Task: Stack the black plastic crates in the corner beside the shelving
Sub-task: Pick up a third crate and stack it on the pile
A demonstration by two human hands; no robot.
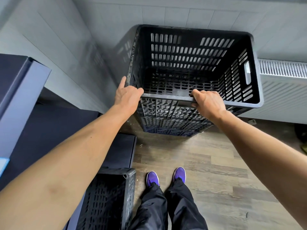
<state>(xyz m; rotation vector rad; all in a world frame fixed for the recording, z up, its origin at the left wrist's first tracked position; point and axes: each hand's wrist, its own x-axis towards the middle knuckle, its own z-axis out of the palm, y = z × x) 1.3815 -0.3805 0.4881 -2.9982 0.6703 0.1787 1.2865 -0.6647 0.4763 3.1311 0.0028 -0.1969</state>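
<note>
Black top crate [191, 67] sits on a lower crate [169, 129] in the far corner, between dark blue shelving [21, 90] at left and a white radiator [282, 72] at right. My right hand [207, 103] curls over its near rim. My left hand [127, 95] clasps the near-left corner, forefinger straight along the side. A second crate [108, 200] stands near left, beside my purple shoes [152, 178].

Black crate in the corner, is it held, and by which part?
Yes, the crate, by its near rim: the left hand grips the near-left corner, the right hand curls over the rim near its middle.
</note>
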